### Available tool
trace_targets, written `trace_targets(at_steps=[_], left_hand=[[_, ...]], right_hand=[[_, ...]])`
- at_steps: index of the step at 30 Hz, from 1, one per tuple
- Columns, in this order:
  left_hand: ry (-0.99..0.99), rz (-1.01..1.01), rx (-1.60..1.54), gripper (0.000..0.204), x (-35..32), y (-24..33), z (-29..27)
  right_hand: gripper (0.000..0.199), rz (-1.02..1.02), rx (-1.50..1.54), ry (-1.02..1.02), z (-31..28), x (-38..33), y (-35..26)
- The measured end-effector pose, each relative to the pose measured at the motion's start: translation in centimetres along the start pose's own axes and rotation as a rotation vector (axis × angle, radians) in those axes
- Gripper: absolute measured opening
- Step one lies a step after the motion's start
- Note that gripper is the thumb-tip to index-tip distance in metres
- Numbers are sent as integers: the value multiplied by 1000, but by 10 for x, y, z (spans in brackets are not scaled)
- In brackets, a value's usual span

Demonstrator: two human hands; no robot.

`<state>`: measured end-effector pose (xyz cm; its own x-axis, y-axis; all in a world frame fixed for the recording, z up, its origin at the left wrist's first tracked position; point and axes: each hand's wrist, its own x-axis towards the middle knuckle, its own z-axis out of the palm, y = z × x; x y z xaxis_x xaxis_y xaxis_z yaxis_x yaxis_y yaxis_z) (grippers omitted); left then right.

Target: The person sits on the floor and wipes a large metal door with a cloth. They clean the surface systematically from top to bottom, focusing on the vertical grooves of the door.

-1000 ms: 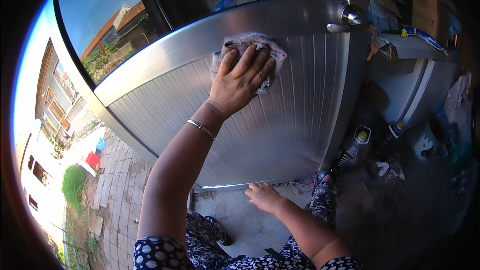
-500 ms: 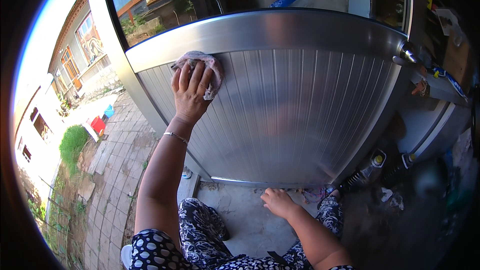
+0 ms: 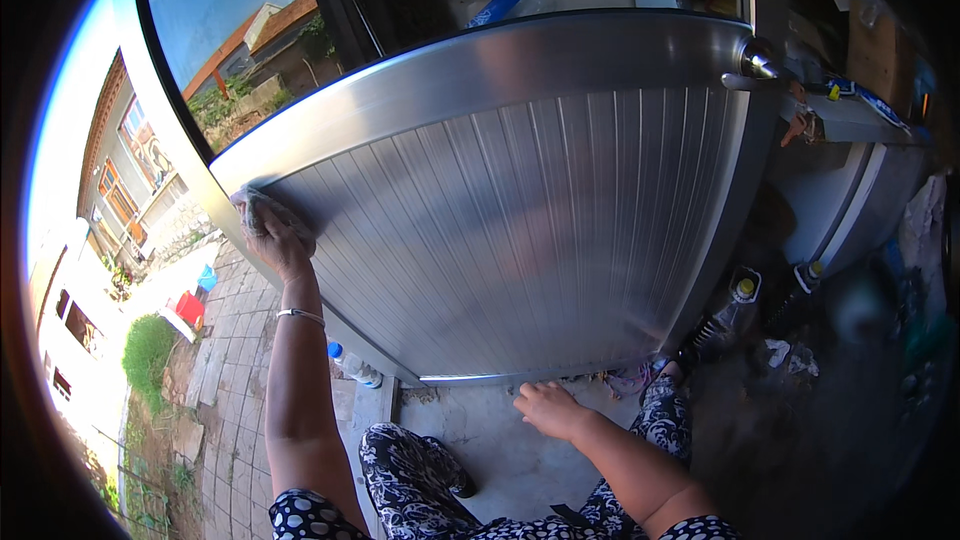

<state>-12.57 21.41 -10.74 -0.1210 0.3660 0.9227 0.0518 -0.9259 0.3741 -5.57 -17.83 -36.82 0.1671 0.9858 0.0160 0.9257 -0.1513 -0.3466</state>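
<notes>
Landmark = door panel [image 3: 520,230]. Left hand [image 3: 278,245] at panel's left edge w/ cloth [image 3: 258,208] under it, pressed on panel. Right hand [image 3: 548,408] just below panel's bottom edge, on floor [image 3: 480,440]. Window glass [image 3: 260,40] above panel. Handle [image 3: 758,62] at panel's upper right. Spray cans [image 3: 735,305] right of panel's lower corner. Bottle [image 3: 350,365] by lower left corner. Paved yard [image 3: 230,340] left of panel, beyond it.

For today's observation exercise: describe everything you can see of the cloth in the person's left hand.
The cloth is small, pale and crumpled, seemingly soft fabric. It is mostly hidden under the left hand, which presses it flat against the ribbed silver metal door at the panel's upper left corner, near the door's edge. Only its bunched top shows above the fingers.
</notes>
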Motion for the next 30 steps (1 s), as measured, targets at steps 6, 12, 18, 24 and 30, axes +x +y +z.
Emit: trace_targets(at_steps=[6,12,18,24,30], left_hand=[[-117,197,-501,39,28,115,55],[-254,728,395,75,-13,216,106],[-440,874,374,72,-56,299,143],[-399,1049,314,76,-70,359,184],[-416,1128,270,62,-94,394,208]], right_hand=[[20,-9,-43,136,-1,-12,5],[14,-12,2,193,-8,-19,10],[15,-43,-14,211,-9,-26,5],[17,-29,-39,158,-23,-32,1],[20,8,-29,121,-32,-37,3]])
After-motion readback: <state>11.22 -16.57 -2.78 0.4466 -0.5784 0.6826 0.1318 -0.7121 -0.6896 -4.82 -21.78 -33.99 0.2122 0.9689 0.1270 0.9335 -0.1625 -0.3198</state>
